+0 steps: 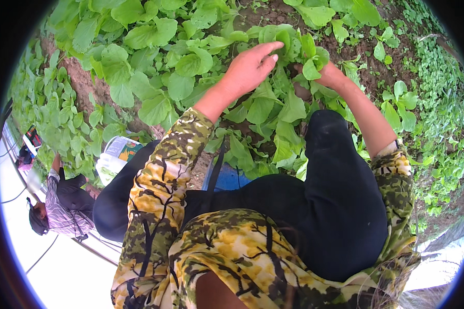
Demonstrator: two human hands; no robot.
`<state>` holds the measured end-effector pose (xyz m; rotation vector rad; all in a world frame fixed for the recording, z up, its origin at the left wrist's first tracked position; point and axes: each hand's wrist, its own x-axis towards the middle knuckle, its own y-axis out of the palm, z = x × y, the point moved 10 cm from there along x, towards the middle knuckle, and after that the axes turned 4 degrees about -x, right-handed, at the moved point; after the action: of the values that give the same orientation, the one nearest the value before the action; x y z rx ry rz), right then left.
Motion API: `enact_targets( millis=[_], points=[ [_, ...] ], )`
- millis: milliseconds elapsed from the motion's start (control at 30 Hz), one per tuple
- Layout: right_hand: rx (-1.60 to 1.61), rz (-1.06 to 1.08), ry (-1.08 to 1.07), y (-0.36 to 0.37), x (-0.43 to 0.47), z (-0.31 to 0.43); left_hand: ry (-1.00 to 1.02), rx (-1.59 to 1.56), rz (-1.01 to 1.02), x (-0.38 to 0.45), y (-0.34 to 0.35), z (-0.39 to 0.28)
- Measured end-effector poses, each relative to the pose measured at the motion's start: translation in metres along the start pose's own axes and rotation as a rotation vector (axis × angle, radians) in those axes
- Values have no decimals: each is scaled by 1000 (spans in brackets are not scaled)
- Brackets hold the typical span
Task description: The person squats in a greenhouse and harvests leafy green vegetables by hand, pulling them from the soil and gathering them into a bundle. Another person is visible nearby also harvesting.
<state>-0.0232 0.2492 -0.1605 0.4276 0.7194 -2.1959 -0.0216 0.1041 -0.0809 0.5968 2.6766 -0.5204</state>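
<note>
My left hand (253, 65) reaches over a clump of leafy greens (290, 42), its index finger and thumb apart beside the upper leaves. Nothing shows clearly gripped in it. On the other side of that clump is my right hand (328, 75), bent inward among the leaves. Small rounded leaves (312, 65) cover most of its fingers, so its grasp on the stems cannot be made out. Broad drooping leaves (292, 106) hang below both hands, above my raised knee (326, 119).
A blue object (228, 177) lies under me, partly hidden by my legs. Left of my knee stands a white plastic container (114, 158) with a printed label. A person (63, 204) crouches farther left. Dense greens (150, 34) and bare soil (87, 85) surround me; low weeds (437, 92) grow right.
</note>
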Motion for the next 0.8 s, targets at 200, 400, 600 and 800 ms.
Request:
enact_targets(
  millis=[200, 400, 600, 800],
  points=[
    [315, -50, 343, 22, 4, -13, 5, -180, -69, 5, -5, 8],
    [725, 115, 482, 43, -24, -17, -117, -474, -244, -4, -20, 23],
    [1197, -231, 508, 35, -29, -28, -292, -614, -444, -29, -21, 48],
    [1210, -42, 578, 46, -23, -23, -418, -675, -140, -31, 32, 51]
  ],
)
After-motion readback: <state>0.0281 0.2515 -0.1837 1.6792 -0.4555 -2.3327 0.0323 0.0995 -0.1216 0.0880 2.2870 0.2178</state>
